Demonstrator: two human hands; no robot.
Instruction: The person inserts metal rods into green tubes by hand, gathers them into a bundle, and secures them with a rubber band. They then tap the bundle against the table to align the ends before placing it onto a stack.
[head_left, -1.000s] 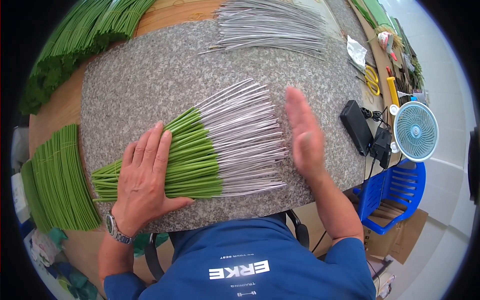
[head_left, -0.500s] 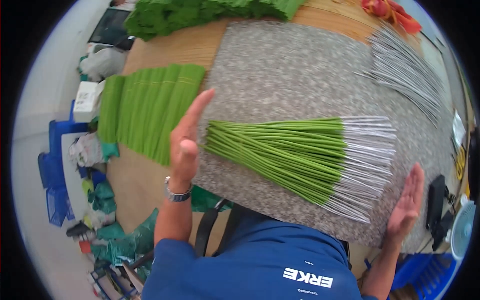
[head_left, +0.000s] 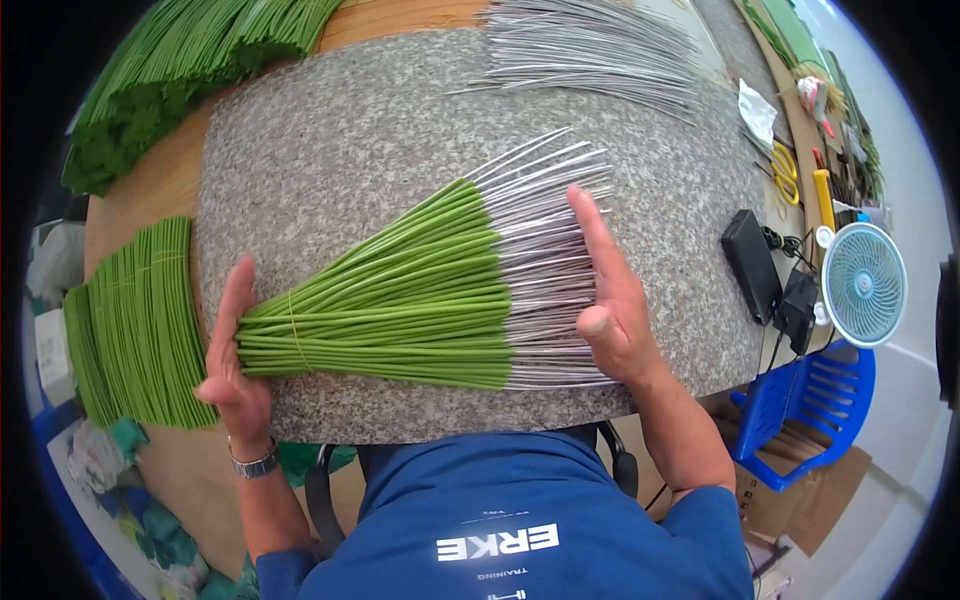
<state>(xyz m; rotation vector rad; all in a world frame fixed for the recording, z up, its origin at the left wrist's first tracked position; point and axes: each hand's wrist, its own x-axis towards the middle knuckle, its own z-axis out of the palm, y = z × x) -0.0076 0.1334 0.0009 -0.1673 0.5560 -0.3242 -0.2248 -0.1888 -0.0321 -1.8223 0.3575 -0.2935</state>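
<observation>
Green stems (head_left: 400, 310): they lie fanned out on the stone board (head_left: 340, 130), between the two hands, with the narrow ends to the left.
Left hand (head_left: 235, 350): stands on its edge at the narrow ends, fingers straight, clamped on nothing; the palm seems to touch the stem ends.
Right hand (head_left: 618, 310): also upright and flat, gripping nothing, against or just beside the wire tips; I cannot tell how firmly it presses.
White wires (head_left: 545, 270): they are thin and their tips make an uneven line, so a hard push from the palm could bend some, or a tip could prick the skin.
Far wires: a few spread beyond the right fingertips; without a palm behind them, they could stay uneven.
Thin band (head_left: 293, 318): it crosses the stems near the narrow ends; if it is loose, single stems could slip out of line.
Front edge: the lowest stems lie near it, so a push toward the body could carry them over.
</observation>
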